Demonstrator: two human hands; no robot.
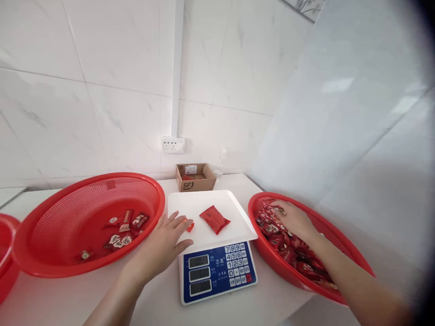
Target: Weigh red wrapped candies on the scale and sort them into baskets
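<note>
My left hand (166,244) lies flat and open beside a red sachet (214,219) on the scale pan (234,208) — light, crinkly, slippery, I judge — best pinched at an edge, while my right hand (294,219) curls loosely over packets (282,240) in the basket (340,240).

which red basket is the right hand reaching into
The red basket right of the scale, heaped with red packets; the right hand rests on them.

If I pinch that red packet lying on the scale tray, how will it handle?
The red packet looks like a flat sealed wrapper, so probably light and a bit floppy. Its glossy film may slip on the smooth white tray. Lying flat, it is unlikely to roll.
</note>
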